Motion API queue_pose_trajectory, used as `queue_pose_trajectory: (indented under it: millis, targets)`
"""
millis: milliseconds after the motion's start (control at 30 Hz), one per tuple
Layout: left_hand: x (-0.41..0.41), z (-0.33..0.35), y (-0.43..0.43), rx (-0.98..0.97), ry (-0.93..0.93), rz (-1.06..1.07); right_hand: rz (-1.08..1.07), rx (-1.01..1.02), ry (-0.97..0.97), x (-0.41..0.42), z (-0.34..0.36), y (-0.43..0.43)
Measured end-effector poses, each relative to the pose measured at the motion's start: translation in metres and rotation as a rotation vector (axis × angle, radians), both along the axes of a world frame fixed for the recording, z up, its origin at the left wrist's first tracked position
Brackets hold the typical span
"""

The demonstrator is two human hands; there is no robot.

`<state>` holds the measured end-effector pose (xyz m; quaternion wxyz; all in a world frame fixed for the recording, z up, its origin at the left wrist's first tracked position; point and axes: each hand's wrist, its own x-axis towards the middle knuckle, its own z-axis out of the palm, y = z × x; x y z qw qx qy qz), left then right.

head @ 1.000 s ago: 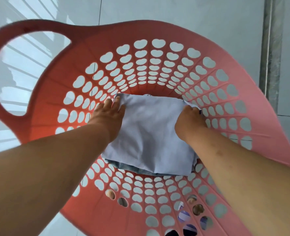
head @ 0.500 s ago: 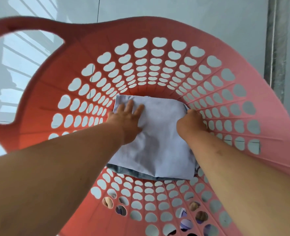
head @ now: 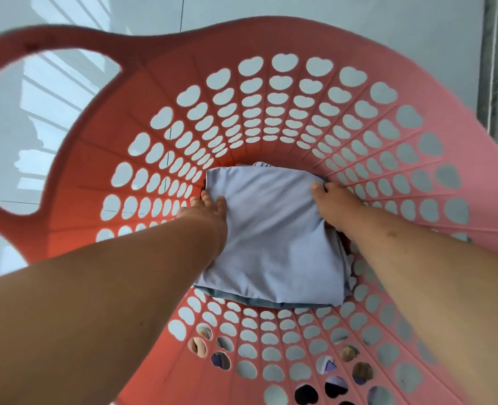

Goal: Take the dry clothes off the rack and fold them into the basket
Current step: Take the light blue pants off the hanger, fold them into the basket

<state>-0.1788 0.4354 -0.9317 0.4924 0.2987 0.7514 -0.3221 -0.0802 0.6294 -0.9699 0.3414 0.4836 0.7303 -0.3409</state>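
left hand (head: 205, 210) slid flat to the folded cloth (head: 271, 238) edge; right hand (head: 334, 204) grips its corner.

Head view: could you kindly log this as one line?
left hand: presses folded cloth | right hand: grips it | place: basket

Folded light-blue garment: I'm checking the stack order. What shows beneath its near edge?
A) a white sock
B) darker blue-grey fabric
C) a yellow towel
B: a strip of darker blue-grey fabric peeks out under the light-blue garment along its near edge, inside the basket.
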Motion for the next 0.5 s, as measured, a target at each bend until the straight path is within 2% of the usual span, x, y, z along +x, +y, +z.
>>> queue_pose_trajectory:
  millis: [100, 167, 300, 333, 433, 500]
  targets:
    - [0.001, 0.004, -0.006, 0.011, 0.016, -0.007, -0.145, -0.079, 0.112, 0.006, 0.001, 0.0]
    - [0.003, 0.007, -0.008, 0.022, 0.028, -0.006, -0.162, -0.039, 0.131, 0.007, 0.006, -0.005]
    - [0.012, 0.023, -0.014, 0.022, 0.061, -0.027, 0.024, 0.186, -0.048, 0.014, 0.036, -0.036]
    - [0.016, 0.029, -0.015, 0.022, 0.059, -0.048, 0.107, 0.159, -0.099, 0.023, 0.045, -0.046]
    - [0.026, 0.047, -0.025, 0.015, 0.014, -0.131, 0.412, -0.087, -0.318, 0.049, 0.071, -0.073]
    - [0.03, 0.056, -0.034, -0.019, -0.045, -0.18, 0.503, -0.175, -0.424, 0.062, 0.083, -0.081]
